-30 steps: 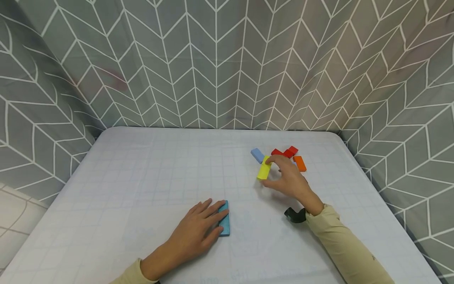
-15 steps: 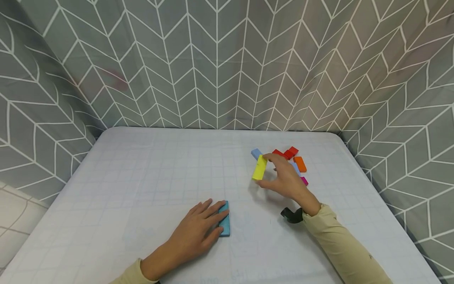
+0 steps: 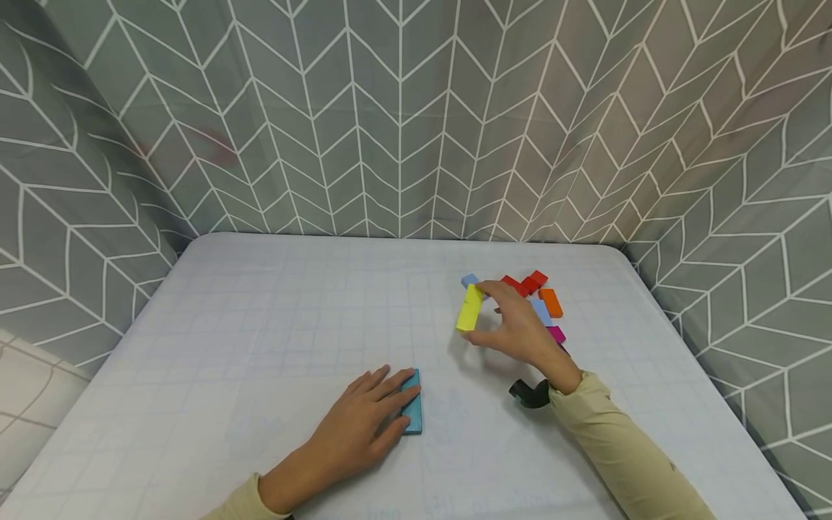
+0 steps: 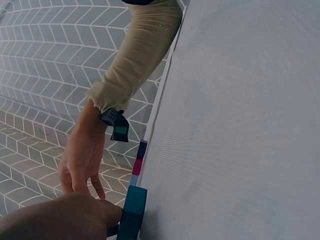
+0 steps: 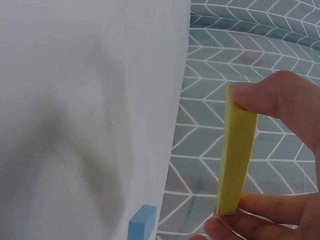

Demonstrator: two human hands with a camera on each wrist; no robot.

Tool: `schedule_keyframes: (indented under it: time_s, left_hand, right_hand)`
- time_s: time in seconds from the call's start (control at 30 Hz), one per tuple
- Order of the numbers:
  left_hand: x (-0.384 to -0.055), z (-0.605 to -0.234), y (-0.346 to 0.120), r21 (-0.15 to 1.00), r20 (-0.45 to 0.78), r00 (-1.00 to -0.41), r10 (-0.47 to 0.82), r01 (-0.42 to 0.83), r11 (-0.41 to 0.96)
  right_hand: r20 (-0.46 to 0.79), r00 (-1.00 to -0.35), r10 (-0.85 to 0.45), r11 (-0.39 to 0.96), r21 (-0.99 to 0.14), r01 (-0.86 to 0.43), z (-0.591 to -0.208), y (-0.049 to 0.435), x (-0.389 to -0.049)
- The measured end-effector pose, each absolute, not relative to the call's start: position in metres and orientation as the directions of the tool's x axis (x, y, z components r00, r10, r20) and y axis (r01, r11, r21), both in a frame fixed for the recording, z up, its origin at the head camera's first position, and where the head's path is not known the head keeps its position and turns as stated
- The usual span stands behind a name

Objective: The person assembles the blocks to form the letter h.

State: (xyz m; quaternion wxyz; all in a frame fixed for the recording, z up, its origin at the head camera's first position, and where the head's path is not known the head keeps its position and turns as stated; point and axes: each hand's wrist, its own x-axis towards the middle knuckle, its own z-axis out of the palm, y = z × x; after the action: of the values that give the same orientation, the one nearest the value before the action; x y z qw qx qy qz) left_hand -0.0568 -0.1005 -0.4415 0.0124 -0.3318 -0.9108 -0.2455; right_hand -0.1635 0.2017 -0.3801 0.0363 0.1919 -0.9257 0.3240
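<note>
A yellow block (image 3: 469,308) is pinched lengthwise by my right hand (image 3: 516,326), held above the table with thumb at one end and fingers at the other. In the right wrist view the yellow block (image 5: 237,152) stands off the surface. My left hand (image 3: 357,422) lies on the table to the lower left, its extended fingers over a teal block (image 3: 412,414). The thumb touches this block's near part. From the left wrist view, the teal block (image 4: 132,212) sits flat on the table beside the thumb.
Behind my right hand lie red blocks (image 3: 525,284), an orange block (image 3: 550,302), light blue blocks (image 3: 541,312) and a magenta block (image 3: 556,334). The white table (image 3: 292,310) has a patterned curtain (image 3: 416,115) at its back and sides.
My right hand has carried the yellow block a little to the left, away from the other blocks, uncovering the light blue and magenta ones. The left hand stays on the teal block.
</note>
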Motion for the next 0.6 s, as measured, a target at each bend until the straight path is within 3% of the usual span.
schedule_keyframes:
  time_s: [0.6]
  left_hand:
    - [-0.057, -0.442, -0.101, 0.453, 0.189, -0.776, 0.602, 0.612, 0.648]
  right_hand:
    - [0.185, -0.894, -0.409, 0.678, -0.593, -0.433, -0.378, 0.180, -0.164]
